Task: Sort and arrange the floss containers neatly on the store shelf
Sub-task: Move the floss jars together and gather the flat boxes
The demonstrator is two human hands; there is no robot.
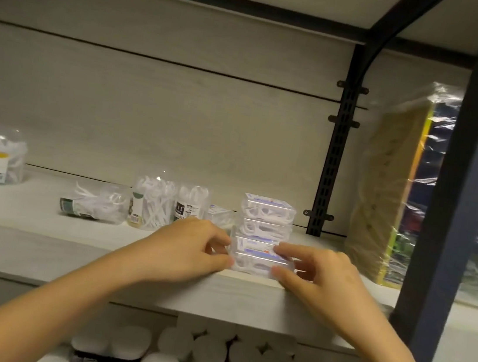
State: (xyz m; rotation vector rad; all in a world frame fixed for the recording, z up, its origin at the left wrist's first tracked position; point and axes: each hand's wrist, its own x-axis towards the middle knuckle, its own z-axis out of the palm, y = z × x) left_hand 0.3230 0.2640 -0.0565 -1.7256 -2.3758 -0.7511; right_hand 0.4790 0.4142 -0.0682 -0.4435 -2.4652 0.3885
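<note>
Since there's only the head view to go on, here's the deal. Both hands are on the front stack [254,256] of flat clear floss boxes, which sits right at the front lip of the shelf [96,268], just ahead of the back stack [266,218] of the same boxes. The left hand [191,251] has thumb and curled fingers clamped on the stack's left end, and the right hand [319,278] pinches the right end the same way, thumb low and fingers on top.

If it were me squaring this up, I'd keep the squeeze even from both ends so the two boxes don't slide on each other (they look like slick plastic). Then I'd push the pair straight back until it touches the back stack and line the ends up. It's very close to the edge, so I wouldn't let go until it's further in.

Orientation-wise, the front stack lies flat with its long axis running left to right, roughly parallel to the shelf lip, same as the back stack. The printed label faces up and a bit towards the camera.

Further left there are upright tubs [154,202] of floss picks and a toppled tub [93,202] lying on its side, so those look like they need sorting too.
</note>
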